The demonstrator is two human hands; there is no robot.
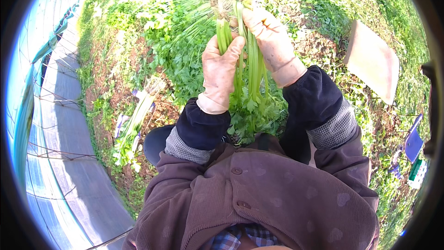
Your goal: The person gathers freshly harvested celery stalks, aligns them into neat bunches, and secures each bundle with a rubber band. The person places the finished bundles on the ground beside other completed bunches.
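My left hand (222,66), in a pale rubber glove, is closed around green celery stalks (223,36) with their roots pointing away from me. Close on its right, my right hand (269,38), gloved alike, grips the root end of more celery stalks (255,66). Their leaves hang down between my forearms, over my lap. The fingertips of both hands lie partly behind the stalks. Beyond my left hand a heap of leafy celery (184,45) lies on the ground. A separate bundle of celery (137,118) with roots rests at the left on the soil.
Plastic sheeting (69,118) on a thin metal frame curves along the left. At the right, a pale flat panel (374,62) stands among low weeds. A blue object (413,140) and a green-and-white item (417,173) are at the far right. A dark round shape (156,144) shows beside my left sleeve.
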